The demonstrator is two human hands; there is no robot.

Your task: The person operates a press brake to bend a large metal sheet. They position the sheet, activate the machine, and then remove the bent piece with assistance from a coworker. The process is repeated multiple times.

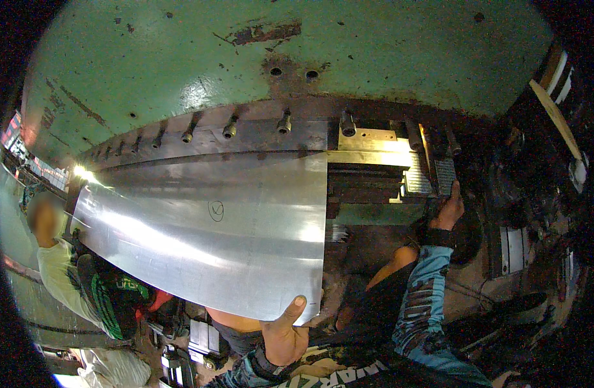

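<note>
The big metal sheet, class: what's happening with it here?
The person's left hand holds a shiny metal sheet by its near right corner, thumb on top. Its far edge lies at the green machine, below a row of bolts. The right hand apparently touches a ribbed metal piece. A co-worker is at the sheet's left end.

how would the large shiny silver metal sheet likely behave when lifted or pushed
The large shiny silver metal sheet would probably flex if lifted by one edge, since it looks broad and thin. Its smooth, glossy surface suggests it may slip, so the bare left hand, thumb on its near corner, might need a firm grip.
</note>
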